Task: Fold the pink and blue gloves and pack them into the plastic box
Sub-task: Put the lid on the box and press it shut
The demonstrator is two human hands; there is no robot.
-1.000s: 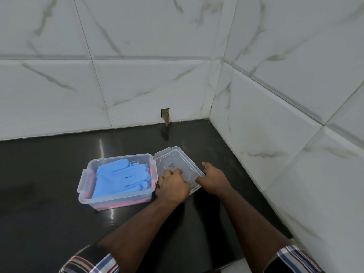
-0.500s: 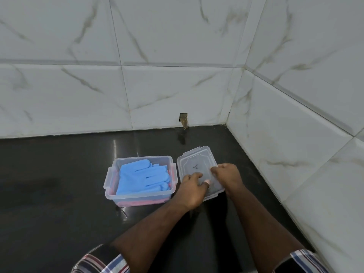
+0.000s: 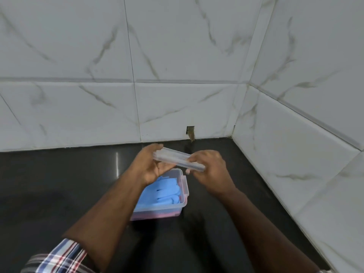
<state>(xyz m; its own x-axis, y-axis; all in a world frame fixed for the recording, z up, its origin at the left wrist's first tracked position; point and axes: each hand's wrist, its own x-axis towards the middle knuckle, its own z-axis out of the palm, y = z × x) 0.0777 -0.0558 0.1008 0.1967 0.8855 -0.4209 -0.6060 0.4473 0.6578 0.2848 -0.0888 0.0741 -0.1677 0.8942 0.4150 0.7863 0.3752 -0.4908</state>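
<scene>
The clear plastic box (image 3: 184,191) sits on the black counter, partly hidden behind my left forearm. Folded blue gloves (image 3: 164,191) lie on top inside it, and a pink glove (image 3: 157,214) shows through the front wall underneath. Both hands hold the clear lid (image 3: 178,159) in the air above the box, seen edge-on and tilted down to the right. My left hand (image 3: 149,166) grips its left end and my right hand (image 3: 208,168) grips its right end.
The black counter (image 3: 59,184) runs into a corner of white marble-look tiled walls (image 3: 177,56). A small dark hole (image 3: 190,132) sits in the back wall at counter level. The right wall (image 3: 295,154) stands close beside my right arm.
Both hands have lifted the lid off the counter beside the box and raised it above the box. The camera view has shifted, so the box now sits lower in frame.
</scene>
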